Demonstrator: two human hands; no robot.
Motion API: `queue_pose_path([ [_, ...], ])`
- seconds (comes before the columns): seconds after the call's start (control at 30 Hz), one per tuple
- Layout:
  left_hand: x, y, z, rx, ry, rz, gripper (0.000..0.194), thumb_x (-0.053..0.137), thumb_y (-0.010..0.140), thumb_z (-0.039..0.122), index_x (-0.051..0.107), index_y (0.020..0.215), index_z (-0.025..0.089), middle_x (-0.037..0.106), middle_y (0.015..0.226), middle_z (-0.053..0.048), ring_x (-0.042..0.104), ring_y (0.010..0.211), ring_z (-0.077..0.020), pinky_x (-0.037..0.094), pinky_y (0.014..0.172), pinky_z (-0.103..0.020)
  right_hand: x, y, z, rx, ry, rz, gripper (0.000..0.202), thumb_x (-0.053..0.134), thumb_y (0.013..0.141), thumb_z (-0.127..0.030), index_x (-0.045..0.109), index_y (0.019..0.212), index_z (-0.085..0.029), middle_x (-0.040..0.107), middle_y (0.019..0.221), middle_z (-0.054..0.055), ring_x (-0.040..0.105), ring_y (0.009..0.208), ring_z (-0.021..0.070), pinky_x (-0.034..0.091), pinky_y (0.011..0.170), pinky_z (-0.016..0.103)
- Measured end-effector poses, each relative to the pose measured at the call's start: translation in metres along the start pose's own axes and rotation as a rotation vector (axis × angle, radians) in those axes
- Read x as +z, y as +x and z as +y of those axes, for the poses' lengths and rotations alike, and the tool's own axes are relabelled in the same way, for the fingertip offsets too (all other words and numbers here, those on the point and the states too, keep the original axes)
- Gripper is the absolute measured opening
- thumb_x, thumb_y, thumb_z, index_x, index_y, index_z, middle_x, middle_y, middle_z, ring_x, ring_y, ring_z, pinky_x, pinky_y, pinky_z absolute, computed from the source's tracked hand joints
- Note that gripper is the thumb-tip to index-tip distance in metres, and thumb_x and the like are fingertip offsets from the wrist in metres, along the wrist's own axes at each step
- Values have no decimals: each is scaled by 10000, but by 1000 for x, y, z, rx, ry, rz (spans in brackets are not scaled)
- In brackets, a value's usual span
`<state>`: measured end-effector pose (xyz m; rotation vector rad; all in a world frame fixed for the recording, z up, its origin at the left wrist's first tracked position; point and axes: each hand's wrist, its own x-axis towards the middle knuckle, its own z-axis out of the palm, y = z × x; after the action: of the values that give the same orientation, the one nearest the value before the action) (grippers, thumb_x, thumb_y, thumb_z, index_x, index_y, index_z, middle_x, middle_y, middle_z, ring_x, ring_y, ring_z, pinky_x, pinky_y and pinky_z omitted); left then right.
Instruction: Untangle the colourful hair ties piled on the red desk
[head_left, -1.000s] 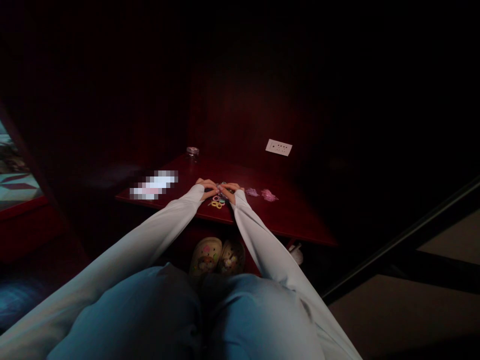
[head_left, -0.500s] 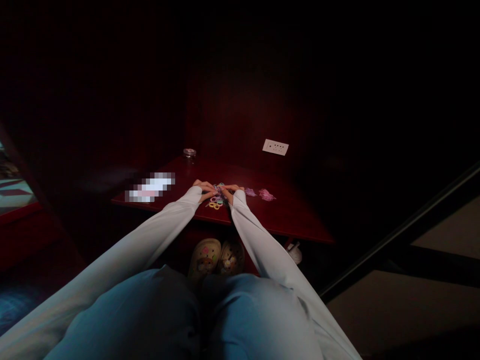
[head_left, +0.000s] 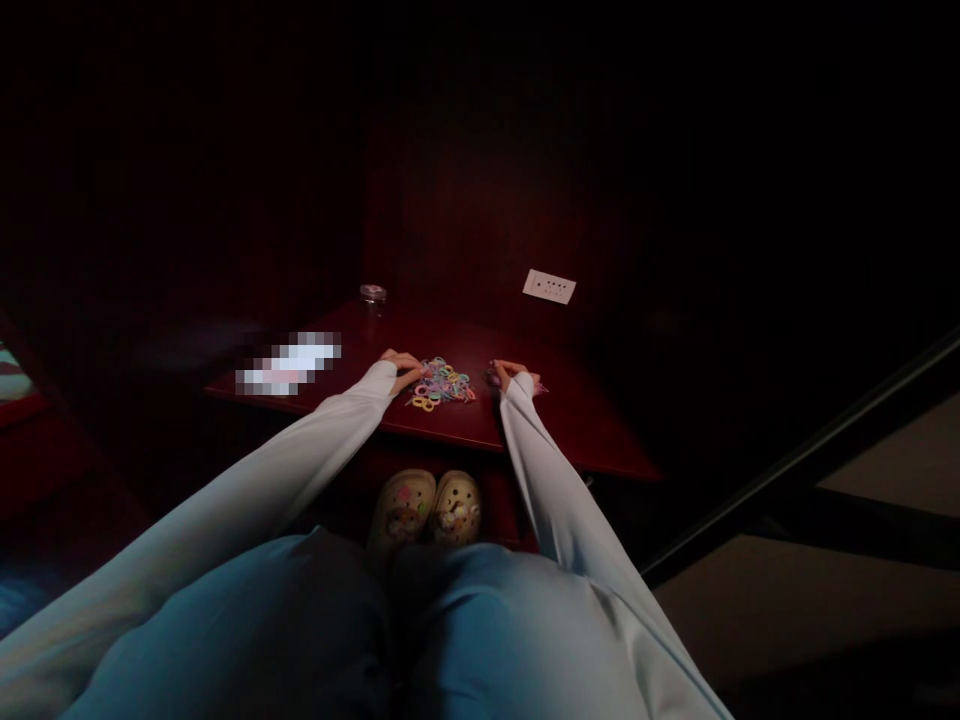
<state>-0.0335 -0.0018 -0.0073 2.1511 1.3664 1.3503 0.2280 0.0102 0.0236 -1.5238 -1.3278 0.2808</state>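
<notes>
A loose heap of small elastic hair ties [head_left: 450, 384] in several pastel colours lies on the dark red table. My left hand [head_left: 401, 368] is at the heap's left edge, its fingers bent together with the tips at the ties; what they pinch, if anything, is too small to make out. To the right of the heap, my right hand [head_left: 513, 373] is low over the table with thumb and fingers drawn together. A small purple bunch [head_left: 493, 379] shows just under its fingertips, and a pink bunch [head_left: 541, 388] is partly hidden behind that hand.
A clear lidded jar [head_left: 373, 294] stands at the back left of the table [head_left: 585, 430]. A bright blurred-out object [head_left: 289, 365] lies near the left edge. On the back wall is a white socket plate [head_left: 550, 286]. Two beige clogs [head_left: 456, 508] are below the table.
My right hand has moved right, away from my left hand and the heap, to the purple bunch. More of the hair ties now show. My left hand stays at the heap's left side.
</notes>
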Motion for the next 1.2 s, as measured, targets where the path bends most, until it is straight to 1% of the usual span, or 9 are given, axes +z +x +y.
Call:
queue_pose_path([
  [0.2,-9,-5,9,-84,8,-33,336,633,862,497,819,892,219,755,879,-60,607,863,-240,485,862,-357,-10,13,22,-64,-213,-14,259,659,893,-435,800,871,-219,676,1163,94,428,1188,309,262,1042,486],
  [0.47,-8,-3,9,-65,4,-35,365,649,821,537,820,856,217,716,786,-51,612,768,-219,492,759,-330,-12,-5,5,-120,-178,80,372,453,1005,-382,760,1207,-318,629,1258,61,390,1163,276,249,1039,441],
  [0.57,-5,0,8,-7,-44,-68,366,631,820,541,810,842,223,747,756,-52,618,743,-226,487,748,-340,-4,-30,-19,-315,-169,-67,357,468,1027,-405,743,1249,-353,638,1215,54,395,1164,272,260,1032,414],
  [0.67,-4,-1,6,10,-45,-79,351,657,764,530,789,823,211,731,697,-50,608,668,-217,480,698,-336,8,-57,-43,-589,-224,-328,306,544,1017,-456,744,1242,-402,649,1217,24,408,1153,254,282,1017,376],
  [0.77,-4,-5,6,-2,-131,-76,451,698,716,504,738,1044,196,722,696,-18,645,659,-207,501,691,-314,14,-71,-55,-706,-295,-440,363,607,992,-465,680,1345,-417,650,1279,6,417,1153,251,302,1013,364],
  [0.83,-3,-8,6,-36,-181,-55,640,732,706,508,626,1252,191,713,645,18,661,642,-205,508,685,-304,13,-71,-56,-671,-305,-397,394,604,1000,-435,642,1392,-414,644,1298,6,425,1157,250,310,1012,363],
  [0.9,-2,-10,6,-49,-186,-52,712,772,690,504,558,1296,197,719,631,36,654,613,-193,507,672,-294,11,-67,-53,-603,-282,-342,349,597,1008,-413,679,1347,-397,649,1279,8,431,1155,245,313,1010,361],
  [1.1,3,-10,12,-34,-142,-27,689,816,699,470,534,1276,220,733,662,50,654,634,-174,500,692,-280,17,-53,-42,-353,-199,-255,238,592,1009,-401,809,1016,-305,687,1147,28,427,1132,244,295,1012,383],
  [1.2,1,-10,14,-32,-138,-34,679,810,709,455,526,1280,224,726,665,56,647,633,-168,493,690,-276,22,-51,-36,-316,-149,-278,257,627,974,-479,818,924,-315,685,1128,24,424,1116,249,291,1016,403],
])
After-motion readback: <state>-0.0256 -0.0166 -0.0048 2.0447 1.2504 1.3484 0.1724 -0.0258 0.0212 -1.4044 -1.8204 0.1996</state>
